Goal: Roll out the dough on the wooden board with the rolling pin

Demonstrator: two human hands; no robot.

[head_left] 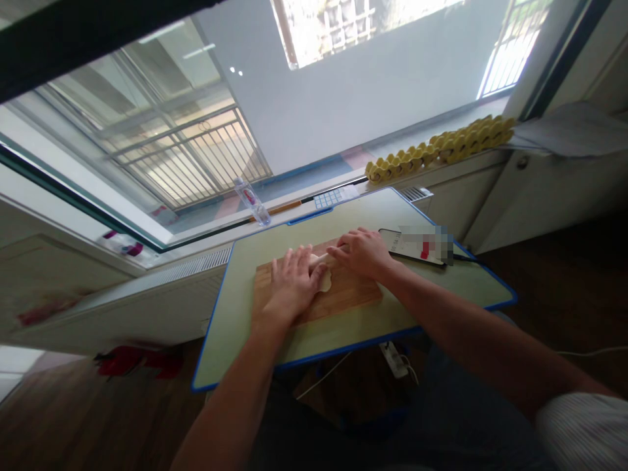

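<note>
In the head view, a wooden board lies on a pale tabletop with a blue edge. On the board is a small, flat, pale piece of dough, just beside the left thumb and partly hidden by the left hand. A short stretch of a pale rod shows between the two hands, just beyond the dough. The left hand lies palm down with its fingers stretched and spread, so its grip is not closed. The right hand rests over the other end of the rod with its fingers bent; how firmly its grip closes cannot be told.

A phone lies on the tabletop to the right of the board, near the right hand. Beyond the tabletop, a clear bottle and yellow egg trays stand along the window ledge.
</note>
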